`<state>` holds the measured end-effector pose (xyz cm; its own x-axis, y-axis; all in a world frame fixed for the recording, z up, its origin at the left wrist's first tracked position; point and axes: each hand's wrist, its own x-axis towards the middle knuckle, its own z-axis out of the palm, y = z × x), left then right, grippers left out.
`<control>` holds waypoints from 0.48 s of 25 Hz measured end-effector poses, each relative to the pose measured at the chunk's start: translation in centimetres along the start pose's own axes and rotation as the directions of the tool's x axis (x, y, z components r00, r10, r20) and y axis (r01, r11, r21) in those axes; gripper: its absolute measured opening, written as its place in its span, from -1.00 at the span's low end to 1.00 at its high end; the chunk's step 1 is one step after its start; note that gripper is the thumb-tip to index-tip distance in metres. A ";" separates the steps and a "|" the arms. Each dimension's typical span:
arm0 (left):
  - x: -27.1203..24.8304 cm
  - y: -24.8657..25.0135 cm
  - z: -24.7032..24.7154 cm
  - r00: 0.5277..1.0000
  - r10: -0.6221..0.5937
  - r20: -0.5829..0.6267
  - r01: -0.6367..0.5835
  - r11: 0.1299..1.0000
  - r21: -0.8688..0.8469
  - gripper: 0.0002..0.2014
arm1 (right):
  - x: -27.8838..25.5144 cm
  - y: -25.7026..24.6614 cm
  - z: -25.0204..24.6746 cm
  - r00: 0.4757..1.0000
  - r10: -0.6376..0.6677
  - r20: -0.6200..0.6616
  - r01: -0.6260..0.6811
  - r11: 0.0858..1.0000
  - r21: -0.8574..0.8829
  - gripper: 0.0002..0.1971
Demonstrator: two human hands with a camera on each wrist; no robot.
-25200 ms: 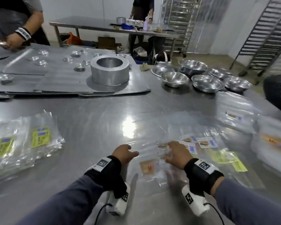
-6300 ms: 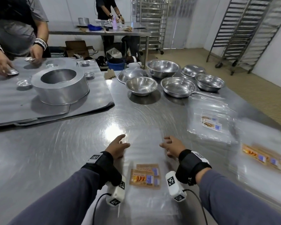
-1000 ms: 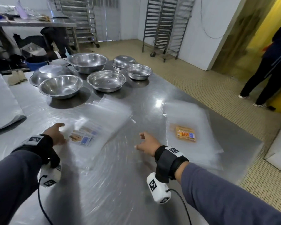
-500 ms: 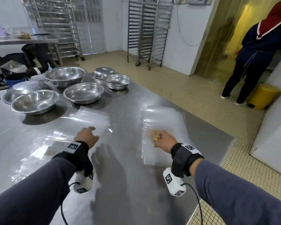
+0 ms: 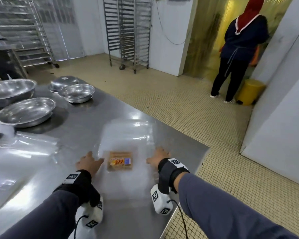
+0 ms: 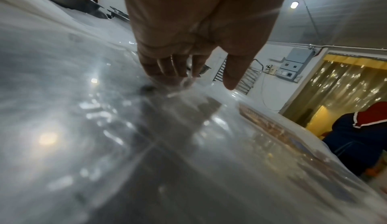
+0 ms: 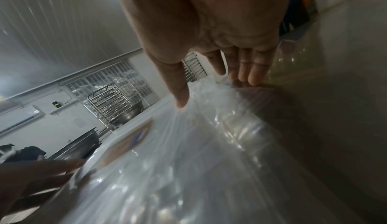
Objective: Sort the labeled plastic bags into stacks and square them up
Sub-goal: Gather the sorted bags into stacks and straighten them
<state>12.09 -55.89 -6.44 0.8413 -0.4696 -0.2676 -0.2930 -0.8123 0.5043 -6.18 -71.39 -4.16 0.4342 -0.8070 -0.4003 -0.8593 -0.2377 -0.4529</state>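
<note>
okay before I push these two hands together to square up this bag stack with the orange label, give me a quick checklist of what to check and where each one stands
1. Left hand at the left edge of the stack of clear bags, fingers straight: ok.
2. Right hand at the stack's right edge, fingers straight: ok.
3. Orange label lies between the two hands: ok.
4. Stack's right edge sits near the table edge, so a push could slide bags off: not ok.
5. Bag edges flush with one another: cannot tell, the plastic is clear and blurred.
6. The other pile of clear bags to the left lies apart from this stack: ok.
</note>
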 end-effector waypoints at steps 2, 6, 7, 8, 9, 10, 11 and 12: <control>0.0 0.4 0.7 0.999 0.021 0.035 -0.020 0.999 -0.025 -0.44 | 0.8 -0.1 0.3 0.999 -0.008 0.045 0.008 1.000 -0.005 -0.29; -0.4 1.4 0.8 1.000 -0.017 0.010 0.017 1.000 -0.005 -0.39 | 2.7 0.2 -0.6 0.998 -0.009 0.061 0.005 0.998 0.059 -0.28; -0.9 1.6 0.7 1.000 -0.014 0.021 0.013 0.999 0.031 -0.46 | 3.0 0.4 -0.8 0.999 -0.008 0.040 0.005 0.998 0.061 -0.31; -1.2 1.6 0.9 0.999 -0.007 0.051 0.005 0.999 0.034 -0.58 | 3.0 0.6 -0.9 0.998 -0.005 0.064 0.002 0.999 0.051 -0.34; -1.3 1.7 1.2 0.998 0.013 0.069 -0.013 1.000 0.000 -0.74 | 3.3 0.9 -0.7 0.994 -0.040 0.097 0.033 0.997 0.065 -0.39; -1.6 1.6 1.3 0.997 0.021 0.069 -0.016 0.997 -0.072 -0.87 | 3.1 0.9 -0.6 0.987 -0.070 0.147 0.058 0.995 0.087 -0.44; -2.0 1.4 1.3 0.998 0.029 0.047 -0.020 0.984 -0.175 -0.89 | 2.9 1.0 -0.6 0.980 -0.110 0.165 0.091 0.989 0.119 -0.50; -2.2 1.3 1.2 1.000 0.003 0.024 0.004 0.963 -0.269 -0.79 | 2.8 1.1 -0.6 0.981 -0.109 0.162 0.085 0.985 0.150 -0.52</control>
<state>9.36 -56.33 -6.19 0.8293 -0.4800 -0.2860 -0.1568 -0.6912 0.7055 -6.04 -74.21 -5.26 0.5636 -0.6780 -0.4719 -0.7689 -0.2218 -0.5997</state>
